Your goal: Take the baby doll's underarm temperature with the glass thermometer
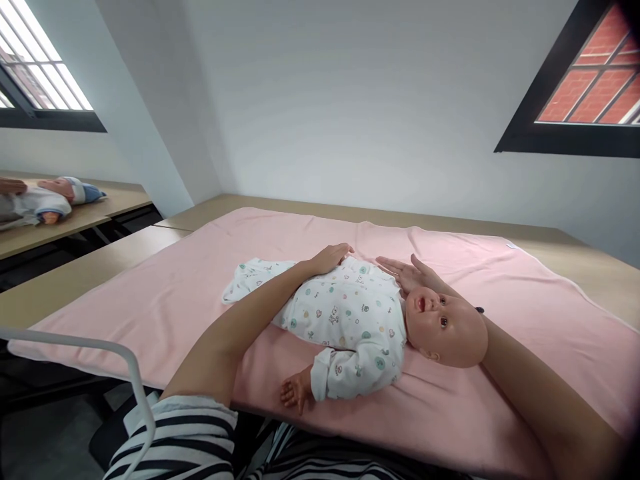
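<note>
A baby doll (443, 330) lies on its back on a pink blanket (200, 267), its bald head to the right. It wears a white printed romper (345, 307). My left arm reaches across the doll's body, and my left hand (330, 259) is closed at the far edge of the romper; its fingertips are partly hidden. Beyond the doll's neck and far shoulder is my right hand (406, 273), open, with thumb and fingers apart. The doll's head overlaps my right forearm. One doll hand (297, 390) rests near the blanket's front edge.
Wooden tabletop (613, 283) shows around the blanket. A white curved metal bar (125, 350) stands at the lower left. On another table at far left lies a second doll (63, 190) with a blue and white cap, another person's hand (11, 187) on it. A white wall (350, 120) rises behind.
</note>
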`<state>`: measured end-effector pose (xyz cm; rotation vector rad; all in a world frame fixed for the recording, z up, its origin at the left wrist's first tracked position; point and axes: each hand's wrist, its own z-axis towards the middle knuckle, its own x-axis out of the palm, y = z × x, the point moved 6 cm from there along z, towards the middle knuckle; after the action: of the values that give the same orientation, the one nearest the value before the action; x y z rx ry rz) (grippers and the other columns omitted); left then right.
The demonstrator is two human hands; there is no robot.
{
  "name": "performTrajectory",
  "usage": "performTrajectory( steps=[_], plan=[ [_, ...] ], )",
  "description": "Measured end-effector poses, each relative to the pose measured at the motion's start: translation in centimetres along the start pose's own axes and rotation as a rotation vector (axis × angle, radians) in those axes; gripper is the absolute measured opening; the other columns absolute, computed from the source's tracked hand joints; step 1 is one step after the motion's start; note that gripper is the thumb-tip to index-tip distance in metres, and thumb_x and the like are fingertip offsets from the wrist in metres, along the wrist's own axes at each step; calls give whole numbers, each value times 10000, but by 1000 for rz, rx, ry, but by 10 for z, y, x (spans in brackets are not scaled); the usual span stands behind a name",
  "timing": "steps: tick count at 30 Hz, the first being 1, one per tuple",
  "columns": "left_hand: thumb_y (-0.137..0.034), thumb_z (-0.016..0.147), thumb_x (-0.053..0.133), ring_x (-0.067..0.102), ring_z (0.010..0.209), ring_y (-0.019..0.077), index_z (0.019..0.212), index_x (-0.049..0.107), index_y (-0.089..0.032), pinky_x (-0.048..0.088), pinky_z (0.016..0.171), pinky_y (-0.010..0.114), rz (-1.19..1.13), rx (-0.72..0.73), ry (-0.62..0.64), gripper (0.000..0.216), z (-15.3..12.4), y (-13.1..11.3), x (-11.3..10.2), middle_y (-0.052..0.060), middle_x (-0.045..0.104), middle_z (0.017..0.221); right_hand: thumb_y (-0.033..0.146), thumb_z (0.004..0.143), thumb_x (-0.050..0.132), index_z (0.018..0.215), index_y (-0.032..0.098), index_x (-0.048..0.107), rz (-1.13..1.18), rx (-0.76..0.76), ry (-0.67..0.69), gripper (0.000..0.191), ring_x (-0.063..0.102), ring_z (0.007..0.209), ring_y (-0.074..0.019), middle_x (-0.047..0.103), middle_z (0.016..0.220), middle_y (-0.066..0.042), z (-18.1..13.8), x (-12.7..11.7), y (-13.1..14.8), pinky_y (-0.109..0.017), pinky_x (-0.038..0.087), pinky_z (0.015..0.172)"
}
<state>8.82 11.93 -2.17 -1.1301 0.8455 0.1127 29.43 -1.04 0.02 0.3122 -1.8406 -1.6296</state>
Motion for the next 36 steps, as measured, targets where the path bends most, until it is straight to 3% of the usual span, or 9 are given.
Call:
performTrajectory(
  steps=[6, 11, 16, 20, 23, 25, 28, 32, 36],
  plan=[
    [-470, 1039, 224, 573, 853, 209, 1074, 727, -196, 435, 891, 341, 69, 102, 10, 574, 0, -8, 0, 28, 589, 786, 657, 993, 381, 1382, 257, 542, 96, 108, 61, 580, 657, 1179, -290, 705, 1241, -85, -15, 11, -8, -493, 484, 1061],
    [-414, 1036, 231, 598, 892, 210, 975, 715, -189, 442, 914, 351, 102, 151, -5, 538, -1, -15, -1, 63, 689, 961, 671, 991, 367, 1405, 266, 530, 103, 79, 18, 602, 681, 1126, -281, 717, 1208, -73, -11, 6, -6, -473, 515, 1021],
    [-381, 1031, 239, 595, 890, 205, 950, 704, -189, 435, 923, 357, 110, 170, -13, 510, -2, -18, -1, 64, 685, 974, 676, 994, 360, 1401, 270, 540, 110, 150, 17, 602, 691, 1084, -290, 730, 1161, -67, -17, 9, -10, -471, 540, 974],
    [-341, 1014, 282, 581, 942, 208, 930, 691, -194, 425, 930, 360, 86, 221, -38, 442, -3, -20, -2, 62, 662, 974, 679, 996, 341, 1433, 281, 510, 97, 120, 4, 615, 664, 1156, -282, 700, 1252, -63, -16, 10, -7, -468, 518, 1013],
    [-383, 1007, 354, 536, 757, 170, 937, 664, -197, 443, 754, 313, -95, 212, -54, 368, -4, -19, -2, 25, 581, 798, 647, 1006, 354, 1446, 284, 497, 104, 79, -14, 588, 649, 1187, -263, 685, 1283, -58, -14, 10, -3, -455, 493, 1052],
    [-396, 990, 406, 437, 599, 132, 969, 633, -196, 383, 597, 271, -278, 145, -61, 304, -3, -15, -1, -16, 488, 688, 633, 1011, 361, 1440, 280, 502, 132, 109, -6, 573, 659, 1164, -262, 697, 1252, -57, -17, 12, -4, -451, 492, 1051],
    [-369, 939, 482, 375, 525, 92, 1005, 588, -196, 305, 512, 234, -504, 68, -77, 213, 1, -11, -1, -33, 492, 704, 630, 1019, 352, 1427, 271, 514, 181, 192, 29, 566, 691, 1081, -262, 722, 1171, -55, -22, 17, -6, -449, 512, 1010],
    [-378, 884, 528, 499, 601, 99, 997, 605, -170, 379, 555, 234, -684, -5, -19, 249, 3, -13, -3, 13, 610, 810, 597, 1017, 384, 1404, 254, 532, 186, 207, 54, 537, 720, 941, -262, 745, 1062, -51, -21, 22, -3, -452, 538, 947],
    [-327, 825, 579, 646, 843, 182, 1046, 595, -163, 500, 772, 314, -812, -46, 37, 275, 1, -20, -13, 84, 718, 934, 583, 1018, 382, 1392, 261, 541, 163, 156, 39, 519, 710, 1025, -275, 739, 1119, -55, -15, 22, -2, -463, 523, 981]
  ],
)
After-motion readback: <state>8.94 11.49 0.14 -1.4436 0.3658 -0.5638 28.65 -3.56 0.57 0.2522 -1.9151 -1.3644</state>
